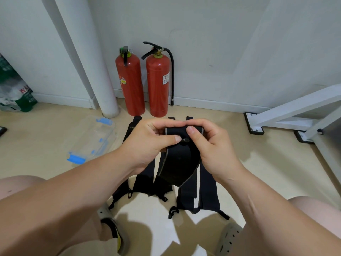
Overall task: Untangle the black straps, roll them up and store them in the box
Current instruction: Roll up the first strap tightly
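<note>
Both hands are meeting at the centre of the frame on one black strap (180, 163). The left hand (149, 139) is pinching its upper end between thumb and fingers. The right hand (208, 143) is curling over the same end, its thumb pressing on the folded top edge. The rest of that strap is hanging down toward the lower centre.

This is looking like the start of a roll. The first turn is wanting to be tight and square to the edges, with the small dark fitting (185, 140) by the thumbs tucked in, so the roll is not coning.

The other straps (206, 191) are lying side by side on the floor (267, 172) beneath the hands, seemingly already separated. The clear box (90, 139) with blue clips is sitting at centre left; whether its lid is on is hard to tell.

The floor is showing pale beige and glossy. Two red fire extinguishers (130, 84) are standing against the white wall at upper centre, with a white pipe (96, 71) just left of them. A white table frame (295, 108) is reaching in at the right edge, and a green-and-white bag (14, 89) is resting at far left.
</note>
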